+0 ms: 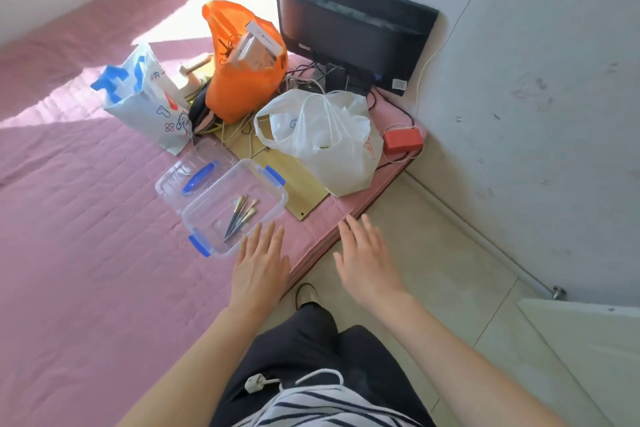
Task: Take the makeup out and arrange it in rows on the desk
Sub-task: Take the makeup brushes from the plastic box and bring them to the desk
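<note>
Both grips are spread flat and empty, so send your left grip (pixel 260 265) forward into the clear box (pixel 212 222) just ahead of it, pinch the brushes (pixel 240 215) low on their dark handles, and let your right grip (pixel 367 262), off to the side, steady the rim.

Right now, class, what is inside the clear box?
A few makeup brushes lie loose on the floor of the box. The left hand hides part of the near edge, so anything there cannot be seen.
</note>
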